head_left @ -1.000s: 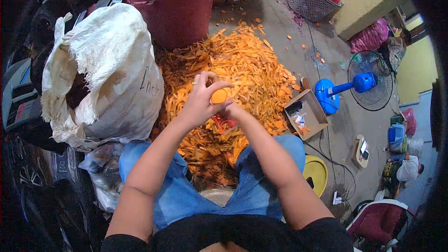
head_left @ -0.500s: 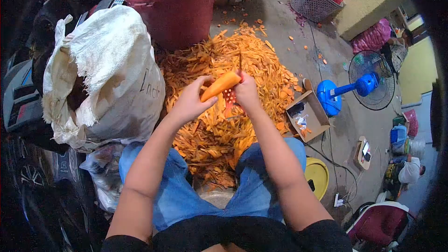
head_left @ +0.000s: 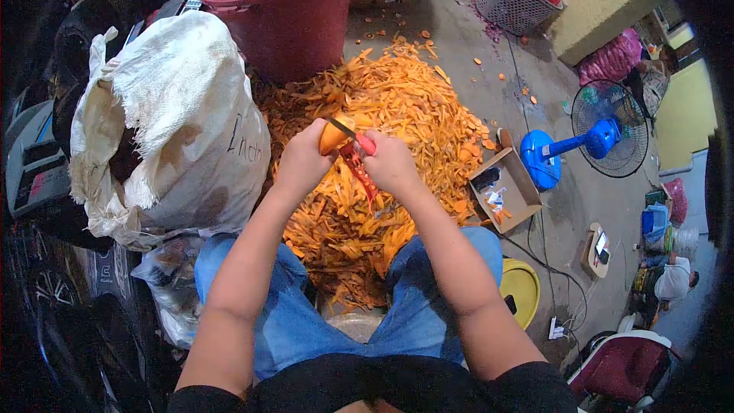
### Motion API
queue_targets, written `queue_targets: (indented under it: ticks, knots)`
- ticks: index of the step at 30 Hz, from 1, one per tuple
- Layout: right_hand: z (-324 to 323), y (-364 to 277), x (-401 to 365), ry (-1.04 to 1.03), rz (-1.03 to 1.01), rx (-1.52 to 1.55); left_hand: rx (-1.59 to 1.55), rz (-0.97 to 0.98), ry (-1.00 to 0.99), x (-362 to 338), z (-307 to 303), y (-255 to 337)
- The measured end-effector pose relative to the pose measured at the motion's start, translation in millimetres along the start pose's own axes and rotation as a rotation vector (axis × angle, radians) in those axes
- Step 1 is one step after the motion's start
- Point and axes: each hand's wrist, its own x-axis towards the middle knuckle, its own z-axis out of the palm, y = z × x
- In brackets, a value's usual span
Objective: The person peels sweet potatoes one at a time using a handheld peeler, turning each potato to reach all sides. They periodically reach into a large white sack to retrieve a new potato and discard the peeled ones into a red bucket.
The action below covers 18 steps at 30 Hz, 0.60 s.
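Carrot (head_left: 334, 136) tight in L hand (head_left: 300, 162), R hand (head_left: 391, 164) closed round red peeler (head_left: 356, 160), prob. touching it.

Orange peelings (head_left: 409, 99) on concrete floor (head_left: 466, 30)

Carrot (head_left: 333, 137): orange and stubby, with only its blunt upper end showing above the fingers.
Carrot, state: smooth and bright on the visible side; whether the whole of it is peeled cannot be told.
Carrot, pose: tilted, top end leaning up and to the right, gripped around its lower part by the left hand (head_left: 302, 160).
Carrot, place: held in the air over the heap of orange peelings (head_left: 428, 107) on the floor.
Peeler (head_left: 358, 164): red plastic body with a thin dark blade at its upper end.
Peeler, pose: slanted, the blade lying across the carrot's top and the red tail pointing down and to the right.
Peeler, hold: clasped in the right hand (head_left: 391, 164), just beside the left.
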Motion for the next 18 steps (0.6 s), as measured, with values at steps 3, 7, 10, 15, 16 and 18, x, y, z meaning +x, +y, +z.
queue_targets:
  ticks: [3, 7, 10, 15, 16, 18]
  knots:
    - [0.6, 2.2, 0.6, -0.008, -0.006, 0.004, 0.098, -0.007, -0.025, -1.7, -0.4, -0.1]
    - [-1.6, -3.8, -0.1, -0.023, 0.040, 0.016, 0.087, -0.028, -0.025, -2.9, -4.5, 5.7]
    - [-0.1, -4.4, -0.5, -0.014, 0.016, 0.019, 0.091, 0.007, 0.011, -2.5, -3.9, 3.2]
    - [4.5, 0.6, 0.0, -0.014, -0.002, 0.045, 0.191, -0.001, 0.021, -4.4, -7.5, 10.2]
    - [6.2, 2.7, 0.0, -0.015, -0.001, 0.045, 0.191, -0.002, 0.020, -4.8, -8.7, 10.5]
    - [10.0, 8.7, -0.3, 0.017, -0.067, 0.051, 0.201, 0.132, 0.042, -5.8, -10.6, 10.2]
